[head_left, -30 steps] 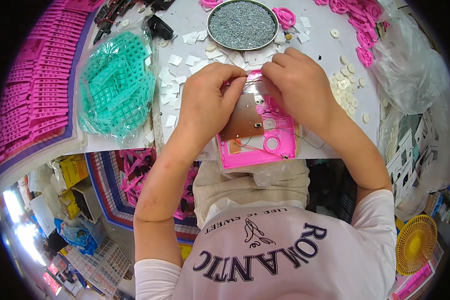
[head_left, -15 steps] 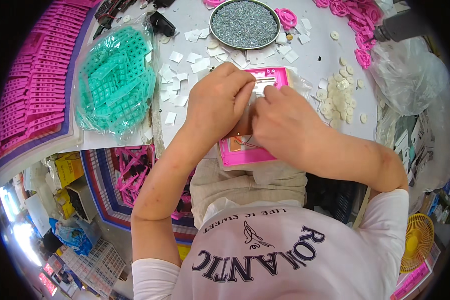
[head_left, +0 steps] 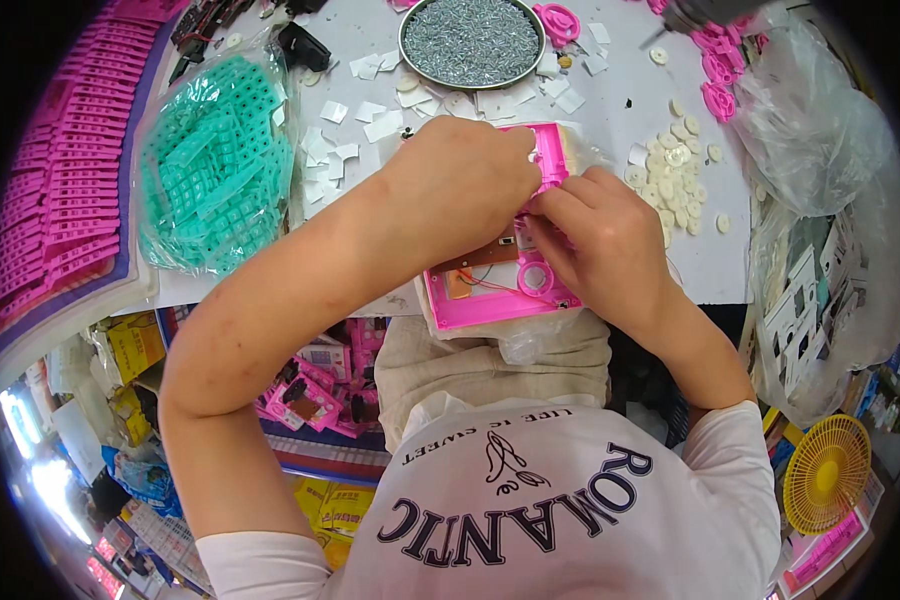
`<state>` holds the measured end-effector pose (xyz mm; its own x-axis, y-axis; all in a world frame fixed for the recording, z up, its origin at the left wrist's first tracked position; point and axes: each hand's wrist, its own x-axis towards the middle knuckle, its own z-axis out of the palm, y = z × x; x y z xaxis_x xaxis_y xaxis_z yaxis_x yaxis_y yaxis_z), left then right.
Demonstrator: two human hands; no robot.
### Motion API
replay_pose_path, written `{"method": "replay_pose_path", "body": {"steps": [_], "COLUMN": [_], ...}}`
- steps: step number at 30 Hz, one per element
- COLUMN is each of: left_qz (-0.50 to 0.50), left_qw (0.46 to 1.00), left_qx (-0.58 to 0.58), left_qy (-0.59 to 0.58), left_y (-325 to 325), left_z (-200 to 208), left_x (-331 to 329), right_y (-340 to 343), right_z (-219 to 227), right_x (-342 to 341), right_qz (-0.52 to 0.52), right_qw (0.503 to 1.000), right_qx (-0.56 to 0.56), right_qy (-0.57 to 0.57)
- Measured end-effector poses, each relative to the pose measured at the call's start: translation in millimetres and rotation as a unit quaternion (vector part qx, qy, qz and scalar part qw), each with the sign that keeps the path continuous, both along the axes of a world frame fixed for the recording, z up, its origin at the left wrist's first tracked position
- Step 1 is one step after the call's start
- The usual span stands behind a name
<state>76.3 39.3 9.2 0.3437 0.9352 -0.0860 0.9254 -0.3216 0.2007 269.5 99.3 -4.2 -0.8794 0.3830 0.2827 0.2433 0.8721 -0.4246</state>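
A pink plastic casing [head_left: 470, 311] lies open in front of me at the table's near edge, over clear plastic wrap. Inside it are a brown circuit board [head_left: 482, 262], thin red wires and a round pink ring [head_left: 536, 279]. My left hand [head_left: 475, 172] is closed over the casing's far left part, knuckles up; what its fingers hold is hidden. My right hand [head_left: 610, 222] grips at the casing's right side, thumb and fingers bent inward near my left fingertips.
A round tin of small screws [head_left: 472, 42] stands beyond the casing, amid scattered white paper squares. Cream discs [head_left: 675, 180] lie at right, below a dark tool [head_left: 705, 12]. At left are a bag of green keypads [head_left: 215, 165] and stacked pink parts [head_left: 75, 150].
My left hand has rolled over, its elbow swinging out to the left. My right hand has shifted right, uncovering the ring and more of the casing. The view has moved slightly.
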Motion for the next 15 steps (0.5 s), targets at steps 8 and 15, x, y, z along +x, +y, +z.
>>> {"method": "replay_pose_path", "body": {"steps": [8,15], "left_qz": [-0.05,0.015], "left_qw": [0.999,0.998], "left_qx": [-0.011,-0.068], "left_qy": [0.006,-0.006], "left_y": [1,11], "left_z": [-1,12], "left_x": [8,4], "right_y": [7,22], "right_z": [3,10], "right_x": [1,-9], "right_qz": [0.004,0.023], "right_qw": [0.996,0.994], "right_qx": [-0.08,-0.088], "right_qy": [-0.043,-0.059]}}
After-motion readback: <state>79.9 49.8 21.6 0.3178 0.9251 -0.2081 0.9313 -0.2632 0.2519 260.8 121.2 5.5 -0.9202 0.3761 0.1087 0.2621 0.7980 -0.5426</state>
